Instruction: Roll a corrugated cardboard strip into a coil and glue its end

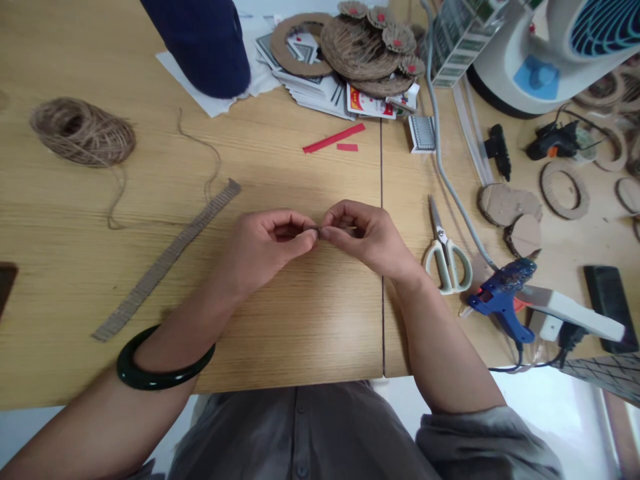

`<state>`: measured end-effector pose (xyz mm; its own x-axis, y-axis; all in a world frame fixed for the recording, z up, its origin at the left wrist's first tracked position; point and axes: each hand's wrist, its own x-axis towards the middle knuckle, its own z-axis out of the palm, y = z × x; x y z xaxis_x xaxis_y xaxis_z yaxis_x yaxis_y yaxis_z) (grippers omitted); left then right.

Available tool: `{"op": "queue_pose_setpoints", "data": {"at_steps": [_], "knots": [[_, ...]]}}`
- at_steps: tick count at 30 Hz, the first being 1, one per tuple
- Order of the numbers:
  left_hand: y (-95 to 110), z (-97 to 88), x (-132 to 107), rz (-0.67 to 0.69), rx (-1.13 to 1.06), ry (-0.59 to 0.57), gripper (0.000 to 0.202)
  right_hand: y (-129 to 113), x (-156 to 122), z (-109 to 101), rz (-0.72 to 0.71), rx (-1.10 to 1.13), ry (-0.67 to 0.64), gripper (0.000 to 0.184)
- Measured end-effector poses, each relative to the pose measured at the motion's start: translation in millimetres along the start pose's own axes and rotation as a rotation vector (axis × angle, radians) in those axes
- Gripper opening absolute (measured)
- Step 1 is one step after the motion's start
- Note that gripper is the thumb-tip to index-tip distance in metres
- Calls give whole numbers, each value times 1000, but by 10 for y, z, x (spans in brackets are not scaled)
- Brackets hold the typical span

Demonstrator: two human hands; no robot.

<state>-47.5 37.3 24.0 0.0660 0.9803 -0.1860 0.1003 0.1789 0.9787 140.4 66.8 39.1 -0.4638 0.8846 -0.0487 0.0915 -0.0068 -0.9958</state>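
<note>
Both my left hand (277,240) and my right hand (363,233) are closed in a pinch, fingertips meeting over the middle of the table. Between them is a small brown piece (315,228), mostly hidden by the fingers; it looks like cardboard, but I cannot tell for sure. A long strip of corrugated cardboard (167,260) lies slantwise left of my left hand. Right of my right hand are scissors (447,257) with pale handles, blades slightly apart. Beyond the hands lie two red paper strips (334,138).
A twine ball (83,131) sits at the left, its loose end trailing. Behind are a navy cylindrical thing (205,47), playing cards (320,93) and cardboard flowers (399,38). To the right: a blue glue gun (503,297), a power strip (575,313), cardboard rings (565,190) and a fan (545,60).
</note>
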Motion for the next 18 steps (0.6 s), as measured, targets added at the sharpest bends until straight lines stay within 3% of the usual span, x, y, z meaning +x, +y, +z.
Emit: {"op": "queue_pose_setpoints", "data": {"at_steps": [10, 18], "knots": [[8, 5, -10, 7, -47, -38, 7, 7, -16, 9, -4, 10, -18, 8], [43, 1, -12, -45, -22, -62, 12, 6, -12, 9, 5, 9, -17, 9]]}}
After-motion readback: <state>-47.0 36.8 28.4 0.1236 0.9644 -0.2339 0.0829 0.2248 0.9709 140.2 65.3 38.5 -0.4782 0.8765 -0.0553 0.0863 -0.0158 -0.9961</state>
